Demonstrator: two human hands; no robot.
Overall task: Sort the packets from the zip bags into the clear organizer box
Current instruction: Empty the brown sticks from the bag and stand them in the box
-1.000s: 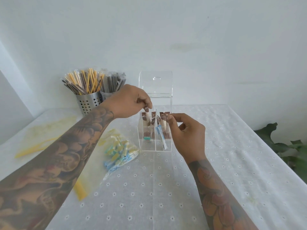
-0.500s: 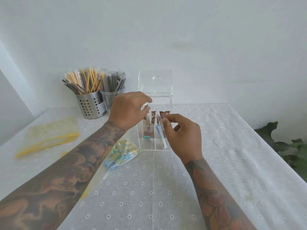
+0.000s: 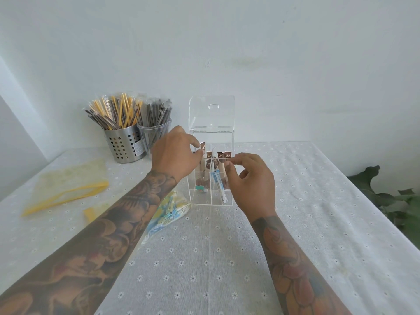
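Yellow-edged and flattened, one zip bag (image 3: 66, 187) lay at the far left of the surface (image 3: 204, 258), well apart from the work. A second zip bag (image 3: 167, 212), with blue and yellow packets inside, lay just left of the clear organizer box (image 3: 211, 169) and partly under the left forearm. The left hand (image 3: 175, 153) was at the box's left back corner, thumb and forefinger pinching the top of a brown packet (image 3: 203, 147) that stood upright and higher than its neighbours, its long axis nearly vertical over the back-left compartment. From there the way into that compartment looked to be straight down. Other brown packets (image 3: 221, 155) stood in the back compartments, a blue-and-white one (image 3: 219, 187) leaned in the front right one, and the lid stood open behind. The right hand (image 3: 250, 180) was at the box's right side, fingers curled, its fingertips (image 3: 230, 159) pinching the top of the rightmost brown packet. The bag of unsorted packets lay nearer the left hand, down and to its left.
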